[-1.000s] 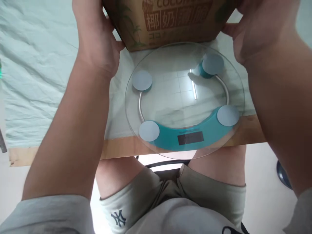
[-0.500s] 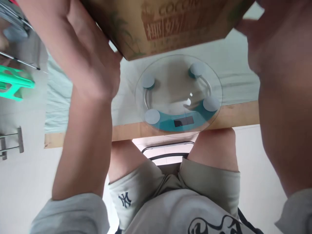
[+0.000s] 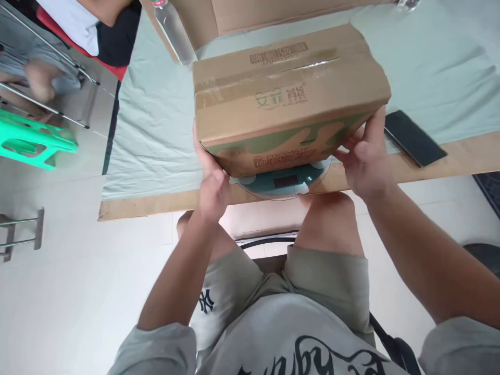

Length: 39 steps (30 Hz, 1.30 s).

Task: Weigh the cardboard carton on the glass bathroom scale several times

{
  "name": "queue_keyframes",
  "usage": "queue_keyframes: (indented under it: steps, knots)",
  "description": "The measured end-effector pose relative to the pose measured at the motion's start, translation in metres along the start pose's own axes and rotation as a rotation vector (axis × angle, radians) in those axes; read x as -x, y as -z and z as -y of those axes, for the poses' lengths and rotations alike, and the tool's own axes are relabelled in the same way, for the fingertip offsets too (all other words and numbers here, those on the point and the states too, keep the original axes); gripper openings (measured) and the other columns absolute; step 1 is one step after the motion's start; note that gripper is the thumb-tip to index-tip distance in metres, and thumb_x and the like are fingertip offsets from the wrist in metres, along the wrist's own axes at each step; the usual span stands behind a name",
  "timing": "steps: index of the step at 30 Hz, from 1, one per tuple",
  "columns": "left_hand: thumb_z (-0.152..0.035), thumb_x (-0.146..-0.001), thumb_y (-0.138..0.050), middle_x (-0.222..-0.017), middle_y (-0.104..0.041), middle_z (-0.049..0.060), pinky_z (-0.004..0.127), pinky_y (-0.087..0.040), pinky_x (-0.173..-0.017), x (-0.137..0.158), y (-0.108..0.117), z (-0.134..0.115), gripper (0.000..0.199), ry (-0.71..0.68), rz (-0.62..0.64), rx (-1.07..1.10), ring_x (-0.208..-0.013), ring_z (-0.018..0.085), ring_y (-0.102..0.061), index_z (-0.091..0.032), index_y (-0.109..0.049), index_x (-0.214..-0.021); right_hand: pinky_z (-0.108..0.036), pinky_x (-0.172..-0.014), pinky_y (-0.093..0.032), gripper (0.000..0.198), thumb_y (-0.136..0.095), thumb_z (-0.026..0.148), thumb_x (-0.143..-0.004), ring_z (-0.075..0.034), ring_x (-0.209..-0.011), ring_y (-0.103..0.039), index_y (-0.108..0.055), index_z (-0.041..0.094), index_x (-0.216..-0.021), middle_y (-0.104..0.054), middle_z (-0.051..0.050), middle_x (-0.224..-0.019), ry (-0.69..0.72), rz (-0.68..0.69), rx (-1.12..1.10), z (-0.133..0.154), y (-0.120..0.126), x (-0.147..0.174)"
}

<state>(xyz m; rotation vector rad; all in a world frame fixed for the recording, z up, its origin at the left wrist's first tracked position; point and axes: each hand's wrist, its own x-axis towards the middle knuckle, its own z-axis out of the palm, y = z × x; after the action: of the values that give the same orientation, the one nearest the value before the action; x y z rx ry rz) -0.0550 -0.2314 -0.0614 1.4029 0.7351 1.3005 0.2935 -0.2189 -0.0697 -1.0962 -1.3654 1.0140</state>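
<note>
A taped cardboard box with printed lettering is held between my two hands over a round glass scale. The box hides most of the scale; only its blue front part and dark display show. My left hand grips the box's lower left corner. Under the right front edge is my right hand, its fingers curled against the box. I cannot tell whether the box touches the glass.
A black phone lies right of the box on the cloth-covered table. A clear bottle and cardboard stand behind. At left are a green stool and a seated person's legs.
The box has come down from high in front of me to the scale, covering most of it. Both hands have lowered with it and still hold it.
</note>
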Motion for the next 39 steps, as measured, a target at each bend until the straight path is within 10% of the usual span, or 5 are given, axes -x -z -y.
queue_keyframes:
  steps: [7,13,18,21,39]
  knots:
    - [-0.092,-0.085,-0.081,-0.182,-0.061,0.006,0.059,-0.035,-0.162,0.002,-0.005,0.007,0.079,0.0,-0.004,0.029,-0.192,0.039,-0.034,-0.043,-0.076,-0.148,-0.042,-0.098,-0.07,0.098,-0.079,0.092,-0.077,-0.033,-0.152,-0.071,-0.061,0.045,-0.161,-0.067,-0.007,-0.168,-0.031,-0.041,-0.016,-0.02,0.003,0.013]
    - [-0.105,-0.066,-0.084,-0.173,-0.064,0.01,0.055,-0.064,-0.131,0.002,-0.008,-0.001,0.098,0.184,-0.208,0.04,-0.17,0.044,-0.058,-0.038,-0.071,-0.137,-0.04,-0.097,-0.063,0.087,-0.079,0.086,-0.078,-0.028,-0.14,-0.069,-0.061,0.044,-0.152,-0.063,-0.006,-0.166,0.004,-0.107,-0.042,-0.027,-0.01,0.016]
    - [-0.088,-0.08,-0.079,-0.119,-0.072,0.01,0.032,-0.06,-0.085,0.011,0.012,0.007,0.069,0.107,-0.583,-0.083,-0.107,0.023,-0.071,-0.027,-0.063,-0.109,-0.036,-0.081,-0.049,0.06,-0.061,0.082,-0.093,-0.019,-0.097,-0.057,-0.06,0.026,-0.114,-0.063,-0.011,-0.104,0.03,-0.419,0.134,-0.043,-0.005,0.018]
    - [-0.058,-0.089,-0.079,-0.072,-0.038,0.0,0.025,-0.033,-0.064,0.021,0.027,0.025,0.056,0.13,-0.709,-0.218,-0.067,0.011,-0.039,-0.021,-0.039,-0.075,-0.035,-0.071,-0.029,0.054,-0.061,0.066,-0.1,-0.014,-0.075,-0.031,-0.04,0.022,-0.078,-0.033,-0.005,-0.07,-0.028,-0.519,0.24,-0.059,0.004,0.022]
    - [-0.03,-0.105,-0.09,-0.063,-0.018,-0.01,0.022,-0.016,-0.06,0.032,0.031,0.047,0.069,0.435,-0.319,-0.837,-0.061,0.005,-0.019,-0.017,-0.034,-0.066,-0.031,-0.069,-0.015,0.061,-0.066,0.036,-0.094,-0.008,-0.072,-0.016,-0.017,0.016,-0.065,-0.012,-0.004,-0.069,-0.24,-0.446,0.49,-0.057,-0.001,0.022]
